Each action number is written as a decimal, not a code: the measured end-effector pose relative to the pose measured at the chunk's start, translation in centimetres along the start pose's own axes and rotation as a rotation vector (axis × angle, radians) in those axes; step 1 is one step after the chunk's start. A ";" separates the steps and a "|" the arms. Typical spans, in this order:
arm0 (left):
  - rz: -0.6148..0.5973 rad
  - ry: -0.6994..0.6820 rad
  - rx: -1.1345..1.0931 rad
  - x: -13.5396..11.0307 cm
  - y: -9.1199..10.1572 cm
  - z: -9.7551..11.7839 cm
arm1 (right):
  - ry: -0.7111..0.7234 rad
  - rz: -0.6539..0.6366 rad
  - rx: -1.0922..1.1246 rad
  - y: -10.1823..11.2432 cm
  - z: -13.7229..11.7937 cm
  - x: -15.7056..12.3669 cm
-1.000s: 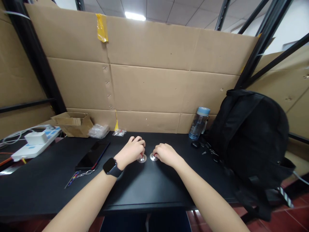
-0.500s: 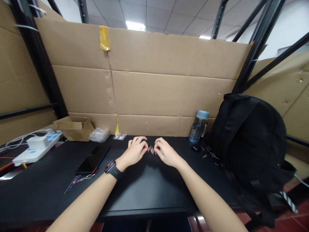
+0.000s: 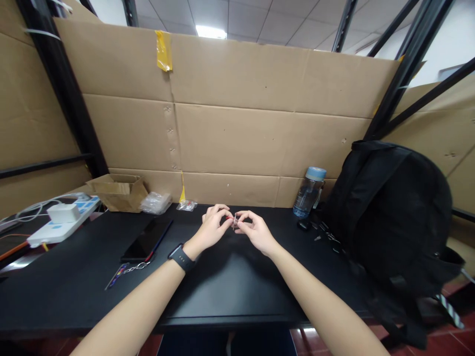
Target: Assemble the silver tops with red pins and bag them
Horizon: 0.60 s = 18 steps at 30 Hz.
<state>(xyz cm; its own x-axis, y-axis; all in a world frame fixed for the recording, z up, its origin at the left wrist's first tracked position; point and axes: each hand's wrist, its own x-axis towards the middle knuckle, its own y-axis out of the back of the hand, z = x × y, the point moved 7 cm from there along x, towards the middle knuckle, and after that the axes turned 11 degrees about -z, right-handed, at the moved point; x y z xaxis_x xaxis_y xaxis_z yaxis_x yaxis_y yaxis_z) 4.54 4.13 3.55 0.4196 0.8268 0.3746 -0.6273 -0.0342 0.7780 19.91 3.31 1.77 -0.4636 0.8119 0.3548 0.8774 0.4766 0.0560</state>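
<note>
Head view: pinching a small metal disc with a red part (image 3: 229,218) in the fingertips of the left hand (image 3: 212,229), and a second small metal disc (image 3: 235,223) in those of the right hand (image 3: 258,232). Holding both nearly edge-on in the narrow gap between the hands, over the far middle of the black surface (image 3: 237,287). Too small and blurred to tell whether touching or just beside each other. Lying to the left: dark smartphone (image 3: 146,241) with a keychain (image 3: 118,277) at its near end; farther left, white power strip (image 3: 48,237). Standing far left: open cardboard box (image 3: 124,197), just beside a clear plastic bundle (image 3: 156,202). Standing to the right: blue-lidded water bottle (image 3: 307,195), then a black backpack (image 3: 389,222).
</note>
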 end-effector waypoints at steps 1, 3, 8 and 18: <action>-0.009 0.004 -0.011 0.0 0.0 -0.1 | -0.012 0.004 0.039 0.0 0.1 -0.1; -0.022 0.012 -0.017 0.1 0.0 -0.3 | -0.037 0.004 0.110 -0.1 0.2 -0.2; -0.023 0.023 0.002 0.1 0.1 -0.5 | -0.096 -0.025 0.134 -0.3 0.7 -0.2; -0.093 -0.038 0.018 0.0 0.1 0.1 | -0.119 -0.020 0.073 -0.1 1.1 -0.2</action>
<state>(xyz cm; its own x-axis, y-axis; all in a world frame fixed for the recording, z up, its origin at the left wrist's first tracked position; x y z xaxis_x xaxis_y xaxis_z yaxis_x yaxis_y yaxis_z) 4.51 4.06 3.67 0.5004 0.8049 0.3191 -0.5730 0.0315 0.8190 19.76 3.43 0.61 -0.4959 0.8343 0.2407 0.8586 0.5126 -0.0076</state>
